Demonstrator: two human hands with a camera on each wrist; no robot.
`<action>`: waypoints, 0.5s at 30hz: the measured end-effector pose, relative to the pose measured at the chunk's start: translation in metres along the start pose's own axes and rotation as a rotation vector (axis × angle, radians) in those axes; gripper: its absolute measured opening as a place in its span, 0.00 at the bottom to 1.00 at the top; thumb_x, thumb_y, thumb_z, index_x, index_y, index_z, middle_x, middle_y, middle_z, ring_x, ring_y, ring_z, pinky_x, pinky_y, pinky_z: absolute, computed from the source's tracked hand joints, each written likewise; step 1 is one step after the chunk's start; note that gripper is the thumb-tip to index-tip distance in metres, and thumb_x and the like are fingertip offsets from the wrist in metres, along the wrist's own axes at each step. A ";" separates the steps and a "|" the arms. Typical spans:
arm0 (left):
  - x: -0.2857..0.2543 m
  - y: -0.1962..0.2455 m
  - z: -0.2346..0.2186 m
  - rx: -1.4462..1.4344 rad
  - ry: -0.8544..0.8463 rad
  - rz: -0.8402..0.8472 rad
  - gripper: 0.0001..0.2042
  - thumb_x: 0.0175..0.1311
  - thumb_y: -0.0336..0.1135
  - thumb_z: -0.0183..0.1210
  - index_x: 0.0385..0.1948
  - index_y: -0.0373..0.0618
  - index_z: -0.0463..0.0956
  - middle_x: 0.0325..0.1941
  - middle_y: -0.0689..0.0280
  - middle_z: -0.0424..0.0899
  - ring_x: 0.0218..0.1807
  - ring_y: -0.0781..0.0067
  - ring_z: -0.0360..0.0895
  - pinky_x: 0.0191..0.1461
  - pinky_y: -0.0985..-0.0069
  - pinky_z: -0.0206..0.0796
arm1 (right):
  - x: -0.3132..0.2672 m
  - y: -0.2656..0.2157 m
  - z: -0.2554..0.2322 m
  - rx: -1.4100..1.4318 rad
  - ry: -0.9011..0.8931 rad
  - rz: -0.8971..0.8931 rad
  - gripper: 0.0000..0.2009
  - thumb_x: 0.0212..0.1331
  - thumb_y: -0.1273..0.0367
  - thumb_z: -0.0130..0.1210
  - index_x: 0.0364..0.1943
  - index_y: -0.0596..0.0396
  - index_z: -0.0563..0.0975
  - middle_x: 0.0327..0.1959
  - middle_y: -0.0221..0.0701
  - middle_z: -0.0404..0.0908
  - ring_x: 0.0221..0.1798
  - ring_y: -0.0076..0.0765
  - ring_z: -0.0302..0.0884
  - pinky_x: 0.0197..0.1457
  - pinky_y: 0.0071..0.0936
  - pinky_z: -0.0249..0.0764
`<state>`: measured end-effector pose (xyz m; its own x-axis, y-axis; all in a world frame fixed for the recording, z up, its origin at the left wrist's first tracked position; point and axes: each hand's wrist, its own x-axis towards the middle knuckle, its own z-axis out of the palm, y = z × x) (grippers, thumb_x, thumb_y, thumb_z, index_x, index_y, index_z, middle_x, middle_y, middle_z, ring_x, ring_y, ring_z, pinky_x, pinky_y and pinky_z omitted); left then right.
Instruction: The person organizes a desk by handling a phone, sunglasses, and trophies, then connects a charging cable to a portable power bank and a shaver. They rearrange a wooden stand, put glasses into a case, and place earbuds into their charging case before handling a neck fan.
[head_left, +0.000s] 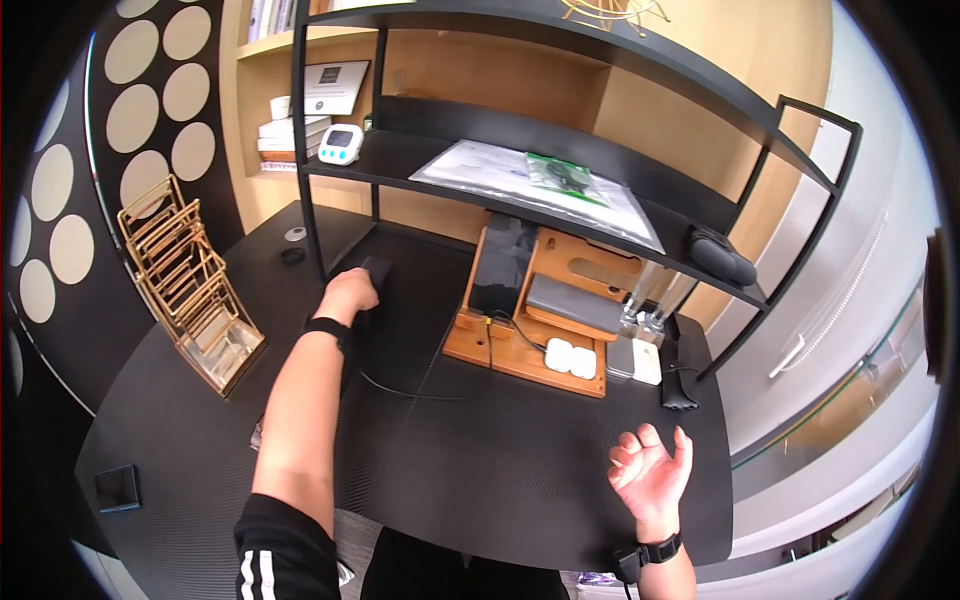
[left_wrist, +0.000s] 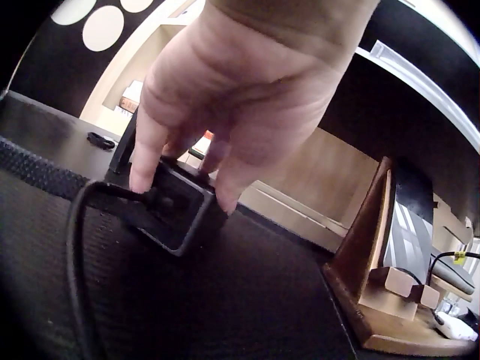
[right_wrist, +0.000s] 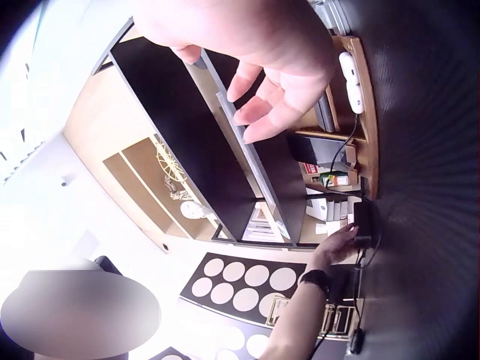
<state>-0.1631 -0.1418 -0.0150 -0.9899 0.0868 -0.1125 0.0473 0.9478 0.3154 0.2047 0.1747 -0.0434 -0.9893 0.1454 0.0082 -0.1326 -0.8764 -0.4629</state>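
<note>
My left hand [head_left: 352, 291] reaches to the back left of the dark desk and grips a black box-shaped device [left_wrist: 176, 210] between thumb and fingers. A thick black cable [left_wrist: 77, 262] runs from the device's near face in the left wrist view. In the head view the hand hides part of the device [head_left: 377, 270]. My right hand [head_left: 650, 475] hangs above the desk's right side, palm up with fingers loosely bent, holding nothing.
A wooden stand [head_left: 524, 370] with a phone, grey case and white earbud cases is at the centre back, under a black shelf [head_left: 400, 178]. A gold wire rack [head_left: 190, 290] stands at left; a small dark square item [head_left: 118, 489] lies front left. A thin cable [head_left: 410, 394] crosses the desk.
</note>
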 end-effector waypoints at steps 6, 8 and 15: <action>0.003 0.015 0.010 0.029 0.029 0.022 0.19 0.51 0.27 0.56 0.48 0.41 0.78 0.54 0.53 0.77 0.58 0.59 0.74 0.59 0.69 0.68 | -0.002 0.007 0.000 -0.019 -0.012 0.035 0.23 0.62 0.49 0.42 0.38 0.55 0.76 0.34 0.37 0.76 0.34 0.36 0.70 0.36 0.35 0.73; -0.001 0.019 0.010 0.021 0.041 0.043 0.19 0.51 0.27 0.56 0.49 0.42 0.77 0.54 0.54 0.78 0.58 0.59 0.74 0.60 0.69 0.68 | -0.002 0.009 0.000 -0.002 -0.031 0.035 0.22 0.62 0.49 0.42 0.38 0.55 0.76 0.33 0.37 0.75 0.34 0.35 0.70 0.36 0.35 0.73; 0.000 0.028 0.017 -0.002 0.056 0.057 0.19 0.52 0.27 0.56 0.50 0.43 0.77 0.54 0.55 0.78 0.59 0.59 0.74 0.60 0.68 0.67 | -0.004 0.008 0.000 0.027 -0.048 0.011 0.21 0.61 0.50 0.43 0.38 0.55 0.76 0.32 0.36 0.75 0.33 0.34 0.69 0.36 0.33 0.72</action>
<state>-0.1596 -0.1104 -0.0225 -0.9915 0.1235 -0.0417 0.1037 0.9411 0.3217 0.2074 0.1668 -0.0473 -0.9925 0.1135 0.0463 -0.1222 -0.8903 -0.4387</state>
